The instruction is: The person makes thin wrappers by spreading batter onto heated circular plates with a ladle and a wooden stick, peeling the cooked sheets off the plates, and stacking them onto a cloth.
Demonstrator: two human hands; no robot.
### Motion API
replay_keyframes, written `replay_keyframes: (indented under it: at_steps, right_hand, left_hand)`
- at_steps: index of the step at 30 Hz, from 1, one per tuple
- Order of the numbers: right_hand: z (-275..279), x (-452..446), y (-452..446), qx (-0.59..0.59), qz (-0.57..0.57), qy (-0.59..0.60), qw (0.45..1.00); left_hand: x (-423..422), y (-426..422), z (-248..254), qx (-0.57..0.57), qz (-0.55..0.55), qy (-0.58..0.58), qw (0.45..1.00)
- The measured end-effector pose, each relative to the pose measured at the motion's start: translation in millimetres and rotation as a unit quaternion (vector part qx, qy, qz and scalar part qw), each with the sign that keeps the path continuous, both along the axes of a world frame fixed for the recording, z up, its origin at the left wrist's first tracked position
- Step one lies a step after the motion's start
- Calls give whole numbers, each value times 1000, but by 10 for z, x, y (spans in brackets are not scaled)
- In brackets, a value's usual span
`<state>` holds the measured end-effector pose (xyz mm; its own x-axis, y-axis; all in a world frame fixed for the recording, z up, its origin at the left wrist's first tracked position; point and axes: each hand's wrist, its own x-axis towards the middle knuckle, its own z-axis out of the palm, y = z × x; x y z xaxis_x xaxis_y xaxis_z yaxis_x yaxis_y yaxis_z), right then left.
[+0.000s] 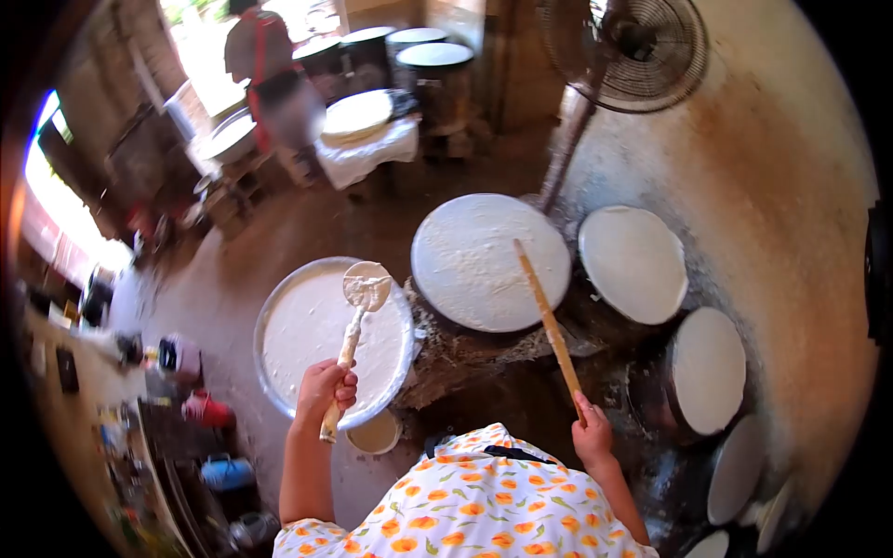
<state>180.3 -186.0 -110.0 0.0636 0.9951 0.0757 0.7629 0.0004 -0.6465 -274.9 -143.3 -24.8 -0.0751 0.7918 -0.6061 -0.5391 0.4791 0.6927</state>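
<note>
My left hand [326, 391] is closed around the handle of a ladle [366, 286], whose round bowl, coated with white batter, is over a wide basin [263, 377] of white liquid. My right hand [593, 433] grips a long flat wooden stick [551, 325]. The stick's far tip lies over a round white surface [479, 256] in front of me, to the right of the basin. A small pale bowl [375, 434] sits below the basin's near rim.
More round white-topped vessels [633, 263] curve along the right wall. A fan [642, 51] on a post stands at the top right. Another person [265, 74] stands at the back left near covered pots [434, 55]. A red bucket [206, 409] and blue container [227, 473] are at left.
</note>
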Motion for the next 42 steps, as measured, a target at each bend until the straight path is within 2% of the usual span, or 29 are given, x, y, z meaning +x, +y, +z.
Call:
replay_keyframes:
  at_steps: [3,6,11,13,17,22,28,31,33,37,42]
  right_hand:
    - [65,-46,-189,0,-35,-58,998]
    - [156,-65,-459,-2,-95,-62,994]
    - [206,178,-967,29,-184,-100,977]
    - [258,350,-1182,56,-207,-105,971]
    - [270,889,-1600,69,-307,-122,941]
    - [240,1813,-2144,75,-427,-135,891]
    - [92,2645,-2980,56,-521,-122,843]
    - [-42,2830,-3336,-3,-583,-54,811]
    - [-63,2861,-3531,-22,-610,-40,791]
    - [-326,2825,-3800,-51,-662,-19,748]
    - [-502,2663,-3872,-105,-714,6,692]
  left_hand:
    - [343,384,258,10,-105,23,994]
    - [824,790,450,23,-225,32,974]
    - [2019,1162,604,86,-411,79,904]
    - [2592,1135,711,104,-465,80,876]
    - [3818,859,815,213,-572,88,787]
    - [5402,198,948,296,-621,76,721]
    - [7006,-740,755,321,-668,52,669]
    - [7575,-1134,563,318,-701,21,637]
    - [7905,-1347,356,302,-727,6,617]
    - [8416,-1643,-31,300,-788,-3,537]
    - [8877,-1744,-585,265,-843,-47,466]
